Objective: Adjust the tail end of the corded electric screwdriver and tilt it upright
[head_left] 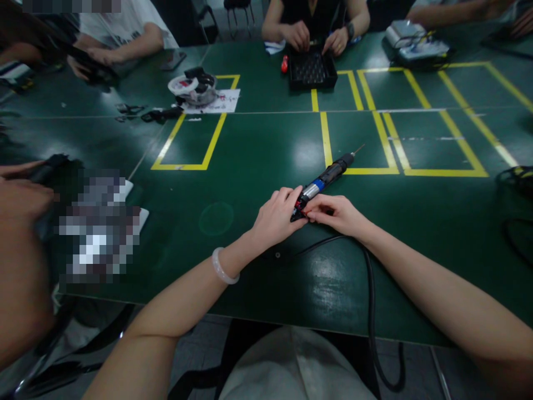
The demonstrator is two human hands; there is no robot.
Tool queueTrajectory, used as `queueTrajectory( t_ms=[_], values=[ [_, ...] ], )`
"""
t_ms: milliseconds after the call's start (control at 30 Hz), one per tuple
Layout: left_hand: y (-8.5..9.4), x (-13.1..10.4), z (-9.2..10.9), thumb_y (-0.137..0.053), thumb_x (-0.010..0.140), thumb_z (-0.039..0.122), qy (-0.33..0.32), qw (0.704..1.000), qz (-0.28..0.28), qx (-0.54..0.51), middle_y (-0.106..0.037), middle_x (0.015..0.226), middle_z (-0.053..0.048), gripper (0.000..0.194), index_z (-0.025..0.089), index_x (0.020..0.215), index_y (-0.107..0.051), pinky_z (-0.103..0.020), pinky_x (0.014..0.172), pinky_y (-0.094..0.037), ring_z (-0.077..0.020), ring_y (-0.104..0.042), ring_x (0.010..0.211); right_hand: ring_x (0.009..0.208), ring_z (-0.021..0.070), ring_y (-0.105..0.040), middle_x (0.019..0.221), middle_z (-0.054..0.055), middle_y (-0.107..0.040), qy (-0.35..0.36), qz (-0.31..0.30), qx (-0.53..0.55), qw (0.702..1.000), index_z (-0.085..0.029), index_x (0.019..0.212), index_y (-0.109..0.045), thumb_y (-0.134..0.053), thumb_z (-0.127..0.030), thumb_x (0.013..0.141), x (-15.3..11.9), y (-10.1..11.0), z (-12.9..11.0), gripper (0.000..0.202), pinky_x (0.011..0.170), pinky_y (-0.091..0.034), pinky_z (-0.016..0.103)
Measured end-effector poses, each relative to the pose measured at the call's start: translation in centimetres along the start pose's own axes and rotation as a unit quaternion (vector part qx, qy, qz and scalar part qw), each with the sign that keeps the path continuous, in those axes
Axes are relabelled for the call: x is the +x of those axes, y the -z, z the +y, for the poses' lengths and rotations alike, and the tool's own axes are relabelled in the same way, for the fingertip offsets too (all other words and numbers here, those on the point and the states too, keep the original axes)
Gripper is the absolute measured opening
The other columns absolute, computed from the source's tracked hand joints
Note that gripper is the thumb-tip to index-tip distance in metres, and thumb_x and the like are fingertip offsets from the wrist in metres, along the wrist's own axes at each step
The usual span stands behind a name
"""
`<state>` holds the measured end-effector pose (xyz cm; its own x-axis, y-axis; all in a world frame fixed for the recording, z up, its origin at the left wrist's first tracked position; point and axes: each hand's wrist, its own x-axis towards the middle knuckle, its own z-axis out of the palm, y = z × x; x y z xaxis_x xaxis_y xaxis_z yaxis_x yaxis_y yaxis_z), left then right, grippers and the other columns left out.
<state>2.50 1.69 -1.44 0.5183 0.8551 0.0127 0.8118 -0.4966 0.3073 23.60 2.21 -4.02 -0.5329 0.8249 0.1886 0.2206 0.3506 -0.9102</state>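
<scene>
An electric screwdriver (327, 176) with a thin bit lies slanted on the green table, its bit toward the far right. Part of its housing is off, so a silver and blue motor section shows. Around its near end is my left hand (276, 218), fingers closed on it. My right hand (339, 214) is closed in a pinch at the same end, by some small red and black parts (298, 210). What exactly its fingertips hold is hidden. A black cable (370, 294) runs near my right wrist and hangs over the table edge.
Yellow tape (179, 166) marks rectangles on the green table (266, 150). Across it, a person works at a black tray (312, 83) beside a red object (285, 64). A white roll (195, 89) and black parts lie far left. Another person's arm (25, 250) is close on the left.
</scene>
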Motion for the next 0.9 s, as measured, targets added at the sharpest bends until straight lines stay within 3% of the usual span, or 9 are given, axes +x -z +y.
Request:
queueTrajectory(
  t_ms=[167, 500, 667, 900],
  values=[
    [-0.01, 0.04, -0.04, -0.067, 0.091, 0.040, -0.002, 1.000, 0.005, 0.001, -0.053, 0.138, -0.012, 0.070, 0.019, 0.151, -0.037, -0.039, 0.098, -0.051, -0.0278, -0.053, 0.123, 0.054, 0.0112, -0.052, 0.065, -0.001, -0.062, 0.019, -0.017, -0.071, 0.997, -0.019, 0.090, -0.071, -0.065, -0.032, 0.094, 0.10, 0.15, -0.28, 0.015, 0.054, -0.037, 0.024],
    [-0.08, 0.08, 0.35, -0.066, 0.090, 0.058, -0.001, 0.999, 0.020, 0.025, -0.055, 0.134, -0.013, 0.073, 0.017, 0.144, -0.041, -0.039, 0.094, -0.051, -0.0281, -0.055, 0.117, 0.060, 0.0136, -0.054, 0.074, 0.004, -0.068, -0.017, 0.003, 0.004, 1.000, -0.017, 0.081, -0.074, -0.069, -0.043, 0.090, 0.17, 0.21, -0.06, 0.028, 0.054, -0.039, 0.026],
    [0.02, 0.16, 0.55, -0.058, 0.098, 0.049, -0.002, 1.000, 0.016, 0.024, -0.054, 0.132, -0.013, 0.055, 0.017, 0.141, -0.042, -0.039, 0.096, -0.050, -0.0270, -0.055, 0.117, 0.061, 0.0129, -0.055, 0.073, 0.004, -0.067, -0.054, 0.037, 0.075, 0.995, -0.016, 0.085, -0.075, -0.073, -0.050, 0.086, 0.31, 0.40, -0.11, 0.034, 0.055, -0.042, 0.026],
    [0.34, 0.42, 0.38, -0.065, 0.095, 0.042, -0.003, 1.000, 0.000, 0.010, -0.053, 0.133, -0.013, 0.055, 0.018, 0.139, -0.042, -0.040, 0.099, -0.049, -0.0268, -0.055, 0.117, 0.053, 0.0106, -0.053, 0.062, 0.000, -0.062, -0.086, 0.057, 0.133, 0.986, -0.017, 0.086, -0.072, -0.078, -0.055, 0.081, 0.43, 0.67, -0.44, 0.039, 0.049, -0.043, 0.024]
  ],
)
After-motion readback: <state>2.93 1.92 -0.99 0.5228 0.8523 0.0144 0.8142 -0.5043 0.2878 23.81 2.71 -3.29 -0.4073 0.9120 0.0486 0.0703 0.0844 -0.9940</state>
